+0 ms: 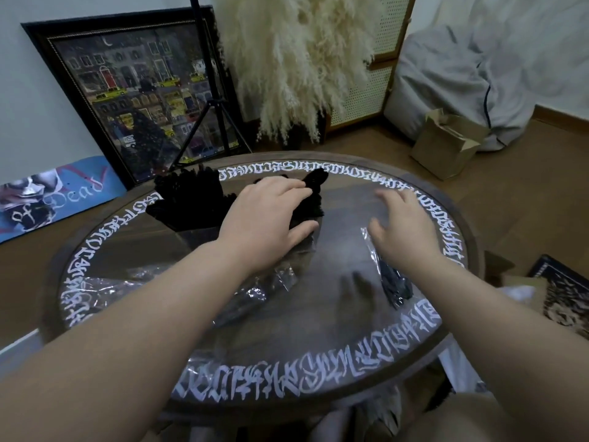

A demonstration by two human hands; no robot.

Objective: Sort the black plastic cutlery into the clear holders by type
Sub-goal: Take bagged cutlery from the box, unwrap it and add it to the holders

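A clear holder (191, 199) packed with black plastic cutlery stands at the back left of the round table (255, 387). A second cluster of black cutlery (314, 183) rises just behind my left hand (267, 221), which lies flat over it with straight fingers; the holder under it is mostly hidden. My right hand (403, 228) hovers blurred over the table's right side, fingers spread, holding nothing. Beneath its wrist lies a clear bag of black cutlery (393, 282). More clear wrapping with cutlery (255, 291) lies under my left forearm.
The table has a glass top with white lettering round its rim. Behind it stand a tripod (212, 100), a framed picture (137, 90) and pampas grass (302, 59). A cardboard box (446, 145) and a grey beanbag (471, 84) sit on the floor at right.
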